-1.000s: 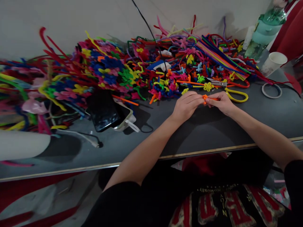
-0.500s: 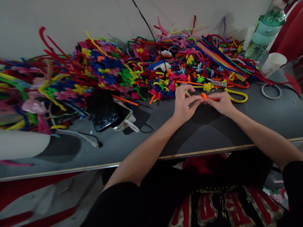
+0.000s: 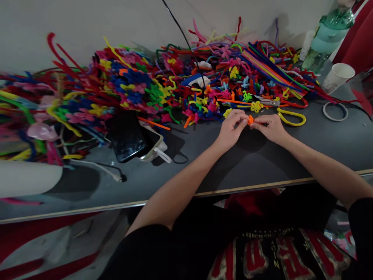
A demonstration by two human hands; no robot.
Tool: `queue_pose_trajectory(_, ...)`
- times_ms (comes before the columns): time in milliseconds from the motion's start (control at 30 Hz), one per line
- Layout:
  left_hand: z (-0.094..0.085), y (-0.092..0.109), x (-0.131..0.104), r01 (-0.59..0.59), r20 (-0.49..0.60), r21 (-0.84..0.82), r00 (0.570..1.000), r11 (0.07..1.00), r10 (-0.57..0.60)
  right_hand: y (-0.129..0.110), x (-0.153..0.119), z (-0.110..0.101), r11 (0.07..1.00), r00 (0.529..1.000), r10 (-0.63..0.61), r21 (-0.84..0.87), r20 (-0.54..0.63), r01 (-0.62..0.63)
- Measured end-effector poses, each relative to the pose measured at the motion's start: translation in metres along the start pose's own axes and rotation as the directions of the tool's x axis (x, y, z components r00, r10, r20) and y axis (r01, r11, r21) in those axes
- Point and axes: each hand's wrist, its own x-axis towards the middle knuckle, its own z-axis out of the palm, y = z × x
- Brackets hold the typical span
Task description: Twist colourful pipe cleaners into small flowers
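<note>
Orange piece point(image 3: 250, 120), colourful heap point(image 3: 136, 86) behind, phone point(image 3: 126, 137)

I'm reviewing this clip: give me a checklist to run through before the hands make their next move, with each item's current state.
1. Left hand gripping the orange piece: ok, thumb and fingers pinch its left side.
2. Right hand gripping it too: ok, fingertips pinch the right side.
3. Orange piece's finished shape: cannot tell, it is small and partly covered by fingers.
4. Yellow loop free of the right hand: cannot tell, it lies close by and contact is unclear.
5. Paper cup apart from both hands: ok, off beyond the right hand.
6. Black phone apart from both hands: ok, well to the left.
</note>
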Motion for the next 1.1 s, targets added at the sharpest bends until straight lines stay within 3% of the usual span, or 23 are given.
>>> queue_pose_trajectory(167,0.003,0.006,-0.002,0.04,-0.084,-0.078,0.995,0.996,-0.047,0.008,0.004,-0.002,0.999,0.995,-0.013,0.043,-0.096,0.017)
queue_pose_trajectory(433,0.0,0.007,-0.005,-0.086,-0.223,0.165,0.967,0.983,0.122,0.015,0.003,0.002,0.995,0.991,-0.052,0.078,-0.119,0.062)
queue_pose_trajectory(600,0.008,0.003,-0.007,-0.149,-0.287,0.185,0.937,0.971,0.198,0.012,0.003,0.002,0.997,0.987,-0.016,0.067,-0.157,0.027)
queue_pose_trajectory(933,0.019,-0.001,-0.006,-0.046,-0.353,0.085,0.933,0.995,0.074,0.014,0.002,0.009,0.999,0.978,-0.043,-0.034,-0.203,0.037)
queue_pose_trajectory(1100,0.02,-0.005,-0.003,0.012,-0.304,0.081,0.953,0.997,0.013,0.017,0.001,0.011,0.969,0.969,-0.116,-0.237,-0.219,0.062)
